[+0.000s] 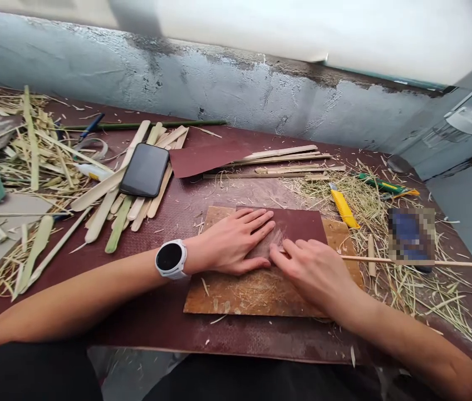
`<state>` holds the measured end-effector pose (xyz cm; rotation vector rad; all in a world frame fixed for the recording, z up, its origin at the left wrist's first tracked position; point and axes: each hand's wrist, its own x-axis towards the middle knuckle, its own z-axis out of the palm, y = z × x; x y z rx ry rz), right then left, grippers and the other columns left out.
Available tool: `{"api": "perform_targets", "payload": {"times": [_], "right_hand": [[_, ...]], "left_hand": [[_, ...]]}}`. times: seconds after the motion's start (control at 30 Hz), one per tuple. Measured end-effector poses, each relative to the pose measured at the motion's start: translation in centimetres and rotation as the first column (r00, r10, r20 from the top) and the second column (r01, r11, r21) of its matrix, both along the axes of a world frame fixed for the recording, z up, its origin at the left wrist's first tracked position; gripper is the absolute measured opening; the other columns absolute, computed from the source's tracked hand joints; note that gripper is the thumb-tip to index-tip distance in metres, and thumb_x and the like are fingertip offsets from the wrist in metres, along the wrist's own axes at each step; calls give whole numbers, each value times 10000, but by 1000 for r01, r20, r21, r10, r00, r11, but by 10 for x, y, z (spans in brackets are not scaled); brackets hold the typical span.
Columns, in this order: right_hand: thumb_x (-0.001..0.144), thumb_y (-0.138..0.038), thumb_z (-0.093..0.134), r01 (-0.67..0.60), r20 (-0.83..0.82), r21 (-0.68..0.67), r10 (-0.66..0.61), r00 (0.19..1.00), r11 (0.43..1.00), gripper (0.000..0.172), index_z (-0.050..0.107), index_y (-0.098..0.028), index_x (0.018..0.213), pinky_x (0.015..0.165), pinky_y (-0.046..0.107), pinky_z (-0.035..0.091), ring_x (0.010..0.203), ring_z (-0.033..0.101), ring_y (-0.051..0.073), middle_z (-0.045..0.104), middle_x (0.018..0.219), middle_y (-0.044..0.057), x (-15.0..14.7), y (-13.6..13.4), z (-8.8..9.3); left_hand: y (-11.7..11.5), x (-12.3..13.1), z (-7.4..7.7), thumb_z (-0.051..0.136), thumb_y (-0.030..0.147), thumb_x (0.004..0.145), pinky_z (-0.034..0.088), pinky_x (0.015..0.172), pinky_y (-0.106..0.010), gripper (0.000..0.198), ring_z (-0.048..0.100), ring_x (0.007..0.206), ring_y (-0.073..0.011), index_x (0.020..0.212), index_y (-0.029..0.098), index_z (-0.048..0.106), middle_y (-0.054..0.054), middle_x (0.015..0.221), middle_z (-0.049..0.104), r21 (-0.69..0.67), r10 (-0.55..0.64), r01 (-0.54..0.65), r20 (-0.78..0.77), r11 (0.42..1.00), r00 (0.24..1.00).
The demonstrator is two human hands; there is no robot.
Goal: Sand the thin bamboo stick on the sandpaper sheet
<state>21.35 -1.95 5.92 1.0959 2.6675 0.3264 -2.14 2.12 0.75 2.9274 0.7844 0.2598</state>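
My left hand (236, 242) lies flat with fingers stretched out, pressing on a dark red sheet of sandpaper (303, 220). The sheet rests on a worn brown wooden board (206, 298), and pale dust marks it near my fingers. Beside it, my right hand (309, 264) is closed in a pinch around the end of a long thin wooden stick (369, 259). The stick runs off to the right past the table's edge; its tip is hidden by my fingers and touches or hovers close to the sandpaper.
Flat wooden strips (106, 211) lie at the left under a black phone (144, 170). More sandpaper (202, 159) and thin strips (286, 159) sit behind the board. A yellow utility knife (343, 206) and a blurred-out object (411, 236) lie among shavings (419, 301) at right. A wall (219, 89) bounds the back.
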Motion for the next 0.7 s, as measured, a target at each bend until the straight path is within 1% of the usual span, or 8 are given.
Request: {"api": "perform_targets", "payload": {"times": [0.07,0.17,0.2,0.3,0.37,0.47,0.6,0.7], "right_hand": [[985,-94,544,34,-17,-24,-35,999,999,208,681,-199,1102,625,356,235,731,646,197,688,874,45,0,1,0],[997,-97,523,171,-7,31,-171,985,985,201,681,-186,1085,615,355,224,737,655,203,685,865,59,1,2,1],[996,-91,523,167,-2,41,-167,986,985,203,680,-178,1091,621,356,231,750,658,206,688,877,67,1,2,2],[986,-102,562,17,-24,-70,-19,1000,997,189,672,-204,1101,633,354,249,760,657,194,700,903,51,1,0,3],[988,-123,567,59,-24,-88,-61,998,994,175,670,-219,1092,622,352,240,748,656,192,700,901,42,1,1,3],[990,-102,537,182,14,-3,-182,983,983,203,678,-196,1103,619,354,240,755,665,206,696,895,60,-2,-2,3],[980,-88,553,7,-17,-50,-8,1000,999,243,675,-209,1152,641,355,271,760,666,197,703,918,47,-6,-7,1],[993,-123,550,144,-16,-50,-145,989,988,187,672,-215,1101,627,350,249,767,671,201,699,899,46,-1,2,2]], "left_hand": [[0,0,1,395,694,1054,288,1304,-499,862,366,1578,-374,1588,17,425,-256,1684,340,-5,-1,1,-3,1000,1000],[0,0,2,389,716,1047,287,1305,-507,887,363,1577,-386,1585,13,430,-263,1683,335,-10,11,-11,-17,1000,1000],[0,0,2,388,713,1048,285,1306,-507,884,359,1580,-386,1585,13,430,-262,1685,333,-12,11,-11,-21,1000,1000],[0,1,2,400,696,1049,284,1308,-502,859,352,1586,-373,1586,26,431,-247,1689,336,-16,8,-8,-17,1000,1000],[0,1,2,406,702,1046,286,1306,-502,858,357,1584,-369,1588,37,427,-242,1688,340,-16,13,-13,-8,1000,1000],[0,1,1,408,717,1041,284,1306,-497,869,359,1584,-366,1587,41,424,-242,1686,344,-15,21,-21,-3,1000,1000],[0,0,1,427,653,1052,276,1312,-494,814,346,1591,-360,1586,38,425,-236,1693,335,-19,1,-1,-8,1000,1000],[0,0,2,409,690,1052,278,1310,-515,863,345,1588,-381,1590,15,416,-259,1691,316,-21,11,-11,-21,1000,1000]]}}
